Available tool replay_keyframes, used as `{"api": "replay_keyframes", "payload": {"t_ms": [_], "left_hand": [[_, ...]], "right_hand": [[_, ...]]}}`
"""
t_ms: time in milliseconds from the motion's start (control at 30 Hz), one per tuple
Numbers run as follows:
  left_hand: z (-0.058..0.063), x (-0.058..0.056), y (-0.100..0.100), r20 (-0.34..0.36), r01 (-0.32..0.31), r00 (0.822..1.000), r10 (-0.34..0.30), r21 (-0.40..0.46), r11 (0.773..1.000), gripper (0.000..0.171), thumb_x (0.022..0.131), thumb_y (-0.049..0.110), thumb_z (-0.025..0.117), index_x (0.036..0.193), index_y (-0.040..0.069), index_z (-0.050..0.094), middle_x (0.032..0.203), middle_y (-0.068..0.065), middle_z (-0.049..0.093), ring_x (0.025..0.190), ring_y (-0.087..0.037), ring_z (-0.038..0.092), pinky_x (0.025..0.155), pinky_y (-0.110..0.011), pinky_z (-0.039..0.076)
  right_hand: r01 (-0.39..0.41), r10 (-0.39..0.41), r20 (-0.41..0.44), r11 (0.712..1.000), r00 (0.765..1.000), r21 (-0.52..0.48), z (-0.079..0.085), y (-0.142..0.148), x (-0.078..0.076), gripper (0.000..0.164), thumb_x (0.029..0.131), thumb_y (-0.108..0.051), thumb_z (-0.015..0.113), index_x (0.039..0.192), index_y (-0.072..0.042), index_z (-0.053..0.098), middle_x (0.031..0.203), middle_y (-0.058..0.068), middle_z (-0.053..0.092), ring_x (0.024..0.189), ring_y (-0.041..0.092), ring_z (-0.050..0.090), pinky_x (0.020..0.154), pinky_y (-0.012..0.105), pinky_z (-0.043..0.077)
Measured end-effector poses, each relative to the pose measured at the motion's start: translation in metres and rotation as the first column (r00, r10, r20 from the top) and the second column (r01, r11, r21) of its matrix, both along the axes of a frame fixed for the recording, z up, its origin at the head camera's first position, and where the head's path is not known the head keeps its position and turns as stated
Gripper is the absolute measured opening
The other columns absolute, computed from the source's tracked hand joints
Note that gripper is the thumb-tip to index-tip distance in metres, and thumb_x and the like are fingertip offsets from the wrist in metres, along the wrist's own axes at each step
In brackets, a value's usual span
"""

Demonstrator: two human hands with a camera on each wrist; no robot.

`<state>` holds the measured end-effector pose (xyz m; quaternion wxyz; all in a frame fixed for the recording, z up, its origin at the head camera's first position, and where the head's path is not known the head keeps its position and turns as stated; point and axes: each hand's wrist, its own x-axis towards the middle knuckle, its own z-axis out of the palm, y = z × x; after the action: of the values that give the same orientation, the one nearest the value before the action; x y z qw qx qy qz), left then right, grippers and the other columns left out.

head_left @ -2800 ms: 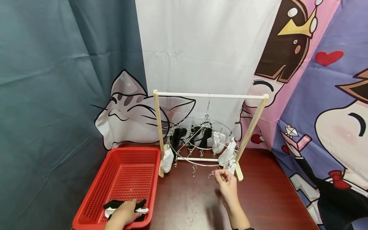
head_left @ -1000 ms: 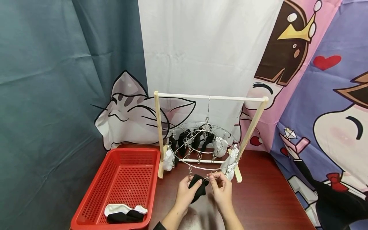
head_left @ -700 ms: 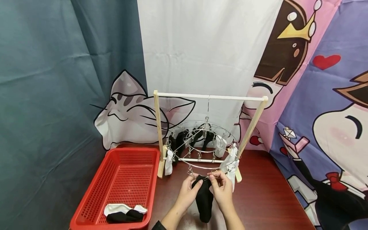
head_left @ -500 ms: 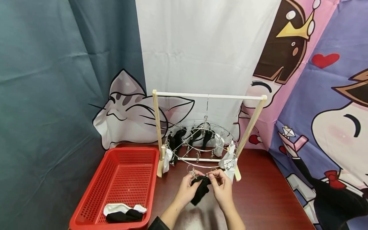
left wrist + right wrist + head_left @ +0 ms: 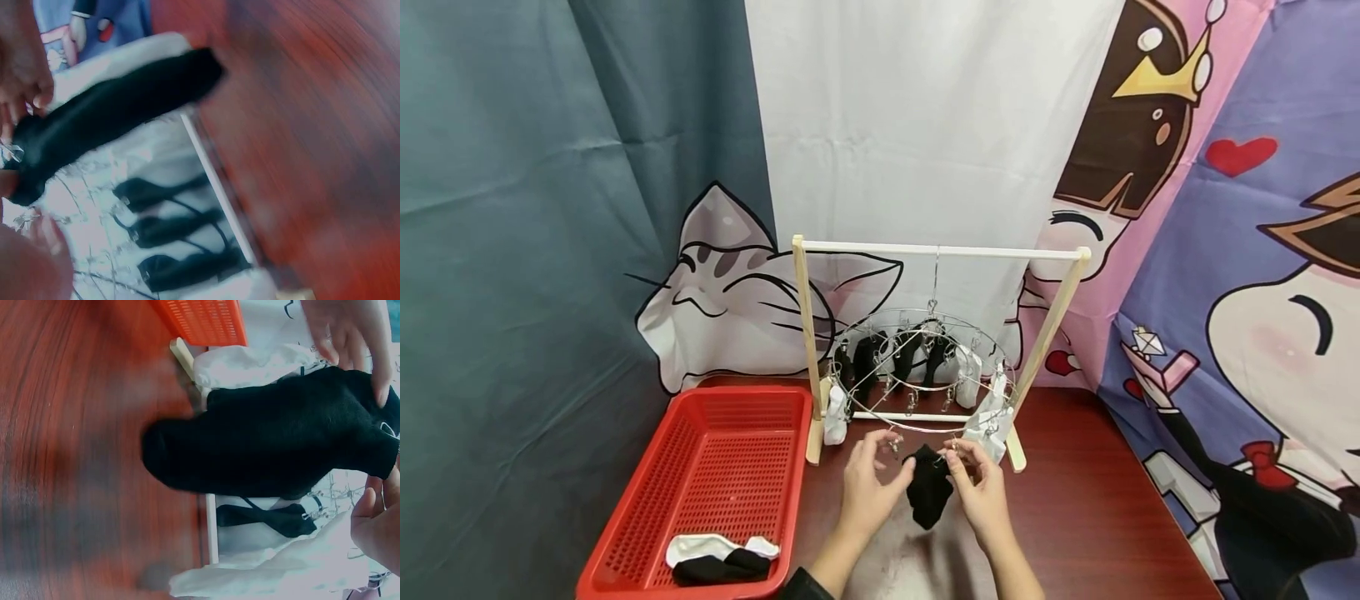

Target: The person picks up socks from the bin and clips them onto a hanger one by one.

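A black sock hangs by its cuff in front of the round wire drying hanger. At the cuff's right corner my right hand pinches a small metal clip. My left hand is at the sock's left side, thumb and fingers spread apart; the thumb lies at or very near the cuff. Another metal clip dangles by the left fingertips. In the right wrist view, the sock stretches across, with the left hand above it. The left wrist view is blurred.
The hanger hooks on a wooden stand and bears several black socks and white socks. A red basket at left holds a white sock and a black one. Curtains stand behind the table.
A black sock has come from the basket to the front of the hanger. The left hand, which gripped its cuff half a second ago, has spread its fingers; the right hand keeps its pinch.
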<state>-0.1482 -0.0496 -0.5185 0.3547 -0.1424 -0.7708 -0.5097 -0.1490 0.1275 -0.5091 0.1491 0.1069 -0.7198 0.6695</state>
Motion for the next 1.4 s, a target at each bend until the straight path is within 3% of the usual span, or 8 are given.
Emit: {"api": "replay_keyframes", "payload": {"t_ms": [100,200,367,500,633,933,1200,1400], "left_hand": [[0.004,-0.010,-0.019,-0.222,-0.119,0.969,0.111,-0.026,0.992,0.030,0.081,0.005,0.076,0.108,0.003,0.065,0.100,-0.007,0.070,0.085,-0.022,0.061,0.071,-0.019,0.051],[0.014,-0.022,-0.042,-0.271,-0.200,0.946,0.179,-0.050,0.979,0.028,0.089,0.003,0.066,0.117,0.000,0.065,0.112,-0.010,0.069,0.098,-0.026,0.061,0.086,-0.025,0.049],[0.024,-0.042,-0.073,-0.109,-0.175,0.982,0.151,-0.255,0.951,0.039,0.099,0.007,0.058,0.138,0.009,0.059,0.145,-0.013,0.055,0.136,-0.034,0.045,0.108,-0.053,0.037],[0.020,-0.047,-0.083,-0.009,-0.099,0.994,0.104,-0.400,0.911,0.030,0.102,0.014,0.059,0.131,0.016,0.065,0.152,-0.010,0.050,0.145,-0.035,0.036,0.109,-0.064,0.032],[0.016,-0.043,-0.079,-0.015,-0.082,0.996,0.083,-0.395,0.915,0.013,0.100,0.014,0.062,0.110,0.017,0.070,0.146,-0.010,0.056,0.143,-0.038,0.041,0.110,-0.064,0.032],[0.022,-0.024,-0.046,0.038,-0.019,0.999,0.026,-0.195,0.981,0.005,0.097,0.016,0.066,0.094,0.015,0.070,0.142,-0.011,0.060,0.143,-0.039,0.042,0.115,-0.062,0.030],[0.025,-0.007,-0.020,0.051,-0.079,0.995,0.089,-0.170,0.982,0.005,0.095,0.019,0.069,0.090,0.017,0.071,0.141,-0.009,0.061,0.141,-0.039,0.044,0.115,-0.059,0.032],[0.028,-0.002,-0.012,0.039,-0.099,0.993,0.109,-0.196,0.976,0.008,0.097,0.023,0.067,0.092,0.019,0.072,0.140,-0.007,0.062,0.141,-0.035,0.045,0.115,-0.054,0.032]], "right_hand": [[0.017,-0.017,-0.005,1.000,1.000,-0.014,-0.001,0.005,-0.001,0.021,0.099,-0.001,0.062,0.116,0.010,0.065,0.101,0.021,0.073,0.088,0.007,0.066,0.074,0.021,0.055],[0.045,-0.045,-0.001,0.999,0.999,-0.020,-0.002,0.012,-0.002,0.022,0.100,-0.001,0.060,0.117,0.011,0.064,0.096,0.013,0.075,0.085,0.004,0.066,0.070,0.019,0.053],[0.106,-0.104,0.055,0.994,0.993,-0.042,-0.002,0.024,-0.002,0.024,0.101,-0.004,0.060,0.120,0.010,0.065,0.093,-0.005,0.073,0.081,0.003,0.063,0.063,0.018,0.050],[0.158,-0.155,0.073,0.987,0.985,-0.039,-0.002,0.030,-0.001,0.025,0.101,-0.004,0.060,0.122,0.009,0.065,0.100,-0.012,0.072,0.090,0.001,0.064,0.075,0.015,0.050],[0.211,-0.208,0.064,0.976,0.976,-0.044,-0.003,0.033,0.000,0.028,0.100,-0.004,0.061,0.125,0.008,0.064,0.102,-0.006,0.072,0.089,0.002,0.063,0.078,0.015,0.049],[0.307,-0.310,-0.057,0.950,0.949,-0.051,-0.008,0.033,-0.001,0.039,0.097,0.004,0.062,0.136,0.007,0.055,0.123,0.022,0.065,0.094,0.005,0.058,0.075,0.013,0.044],[0.501,-0.418,-0.389,0.854,0.821,0.138,-0.018,0.023,-0.001,0.053,0.077,0.011,0.076,0.127,0.003,0.062,0.133,0.028,0.053,0.113,0.026,0.045,0.090,0.019,0.032],[0.352,-0.298,-0.387,0.933,0.872,0.075,0.001,0.007,0.004,0.031,0.079,0.017,0.074,0.108,0.009,0.066,0.096,0.023,0.066,0.076,0.015,0.060,0.063,0.016,0.046]]}}
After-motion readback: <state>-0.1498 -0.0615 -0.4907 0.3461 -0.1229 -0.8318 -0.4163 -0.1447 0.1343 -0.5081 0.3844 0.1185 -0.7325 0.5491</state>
